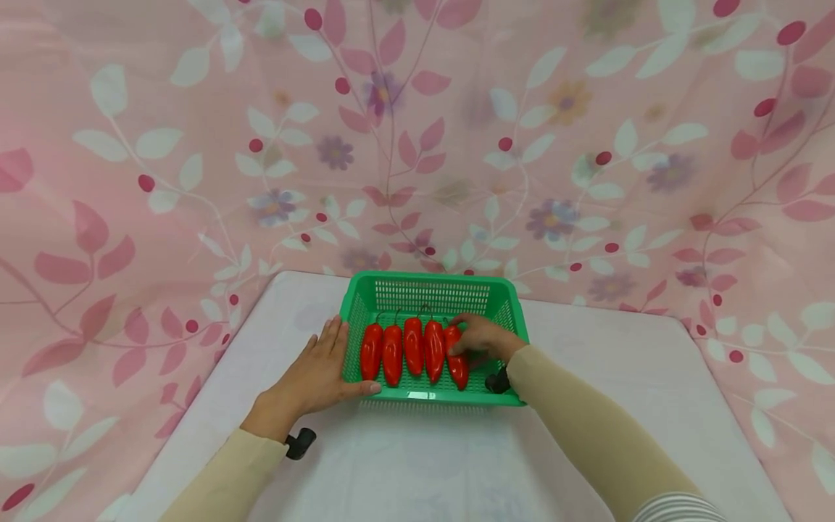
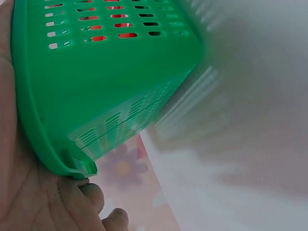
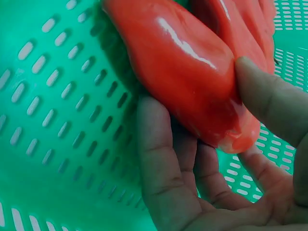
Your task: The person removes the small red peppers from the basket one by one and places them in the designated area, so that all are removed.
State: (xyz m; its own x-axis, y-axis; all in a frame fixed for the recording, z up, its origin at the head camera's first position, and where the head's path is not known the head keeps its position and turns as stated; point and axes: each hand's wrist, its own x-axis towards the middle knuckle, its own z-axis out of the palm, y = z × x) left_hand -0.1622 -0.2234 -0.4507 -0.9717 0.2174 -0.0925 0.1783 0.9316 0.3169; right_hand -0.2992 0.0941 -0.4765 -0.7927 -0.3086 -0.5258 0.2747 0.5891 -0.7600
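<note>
Several long red peppers lie side by side in a green perforated plastic basket, stems toward the back. My right hand is inside the basket and pinches the rightmost red pepper. In the right wrist view the thumb lies on one side of that pepper and the fingers on the other, near its stem end. With fingers extended, my left hand rests against the basket's left rim. The left wrist view has the palm touching the rim, beside the basket's end wall.
The basket stands on a white-covered table, near its back edge. A pink floral cloth hangs behind and on both sides. Black wrist mounts show at the left wrist and right wrist.
</note>
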